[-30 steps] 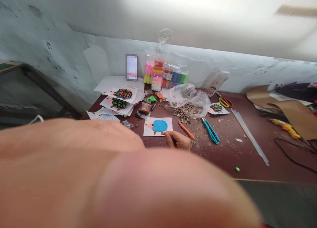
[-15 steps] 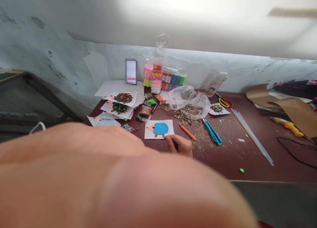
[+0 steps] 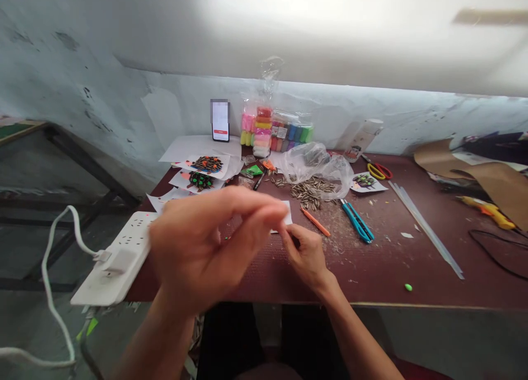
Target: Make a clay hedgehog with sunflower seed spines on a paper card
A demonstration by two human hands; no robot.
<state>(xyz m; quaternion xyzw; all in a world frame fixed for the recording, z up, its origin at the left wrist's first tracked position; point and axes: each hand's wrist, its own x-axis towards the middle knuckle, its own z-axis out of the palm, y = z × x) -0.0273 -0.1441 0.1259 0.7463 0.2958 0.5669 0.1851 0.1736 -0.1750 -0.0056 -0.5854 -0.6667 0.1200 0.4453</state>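
My left hand (image 3: 202,242) is raised close to the camera, its thumb and fingers pinched together and slightly blurred. Anything between those fingertips is too small or hidden to name. Behind it lies a white paper card (image 3: 287,211), mostly covered, with only its right edge showing. At the card's lower right corner rests my right hand (image 3: 307,252), fingers closed, and I cannot make out what they hold. An orange pen-like stick (image 3: 315,221) lies just beyond the right hand. Striped sunflower seeds (image 3: 311,190) are heaped behind it, partly in a clear plastic bag (image 3: 336,174).
Finished-looking hedgehog cards (image 3: 207,164) are stacked at left, near a white power strip (image 3: 117,270). A blue utility knife (image 3: 357,220), scissors (image 3: 379,171), clear sticks (image 3: 427,231) and a yellow glue gun (image 3: 487,210) lie rightward. Coloured clay packs (image 3: 264,130) and a phone (image 3: 220,120) stand behind.
My left hand has drawn back from right in front of the camera, uncovering the power strip; it now hides the card's blue hedgehog. My right hand stays at the card's corner.
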